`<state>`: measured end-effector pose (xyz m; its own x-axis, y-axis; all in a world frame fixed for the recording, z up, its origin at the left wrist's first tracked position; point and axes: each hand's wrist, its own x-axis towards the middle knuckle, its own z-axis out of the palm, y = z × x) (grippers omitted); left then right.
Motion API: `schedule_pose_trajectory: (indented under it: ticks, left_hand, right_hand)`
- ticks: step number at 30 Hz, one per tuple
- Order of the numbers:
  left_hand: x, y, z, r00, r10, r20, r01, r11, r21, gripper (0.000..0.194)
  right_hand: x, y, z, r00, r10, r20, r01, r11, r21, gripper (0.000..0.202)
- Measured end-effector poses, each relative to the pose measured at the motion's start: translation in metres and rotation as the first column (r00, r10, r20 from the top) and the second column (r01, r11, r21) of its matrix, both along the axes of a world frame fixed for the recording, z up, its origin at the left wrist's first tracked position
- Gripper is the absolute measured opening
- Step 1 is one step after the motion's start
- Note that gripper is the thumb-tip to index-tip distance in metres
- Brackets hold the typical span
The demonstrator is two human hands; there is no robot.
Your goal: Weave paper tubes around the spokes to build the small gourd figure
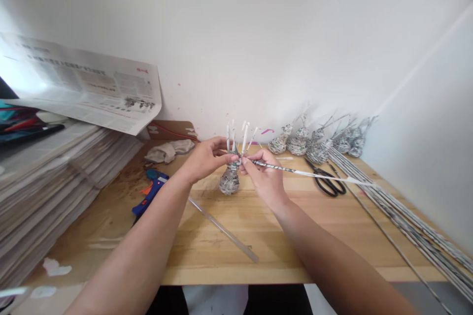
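Observation:
A small woven newspaper vase (229, 180) is held just above or on the wooden table, its round body low and several paper stakes pointing up from its neck. My left hand (210, 157) grips the neck from the left, thumb pressed on the front. On the other side, my right hand (264, 177) pinches a rolled paper strip (284, 169) against the neck. The strip's free end stretches right, past the scissors. Fingers partly cover the weave at the neck.
A glue gun (151, 194), a glue stick (223, 229) and a glove (169, 150) lie around the work. Black-handled scissors (327, 182), several finished woven pieces (297, 142) and long paper rolls (399, 211) are at right. Stacked newspapers (55, 177) rise at left.

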<state>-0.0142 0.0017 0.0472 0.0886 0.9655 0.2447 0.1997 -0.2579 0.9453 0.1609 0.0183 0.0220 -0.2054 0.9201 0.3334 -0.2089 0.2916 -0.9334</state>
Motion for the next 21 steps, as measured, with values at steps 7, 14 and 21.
schedule_pose_trajectory:
  ticks: [7, 14, 21]
  left_hand:
    - [0.005, -0.001, -0.001, 0.963, -0.232, -0.140, 0.245, 0.966, 0.087, 0.051]
    - [0.003, -0.002, -0.001, 0.948, -0.301, -0.099, 0.307, 0.950, 0.055, 0.056]
    - [0.001, 0.002, -0.013, 0.961, -0.203, -0.185, 0.224, 0.970, 0.098, 0.060]
  right_hand:
    - [-0.002, -0.002, -0.009, 0.999, -0.030, 0.039, 0.025, 0.994, 0.110, 0.018]
    - [-0.002, -0.004, -0.007, 1.000, -0.002, 0.008, 0.001, 0.994, 0.108, 0.016]
    - [-0.002, -0.002, -0.003, 1.000, 0.012, -0.018, -0.011, 0.998, 0.062, 0.021]
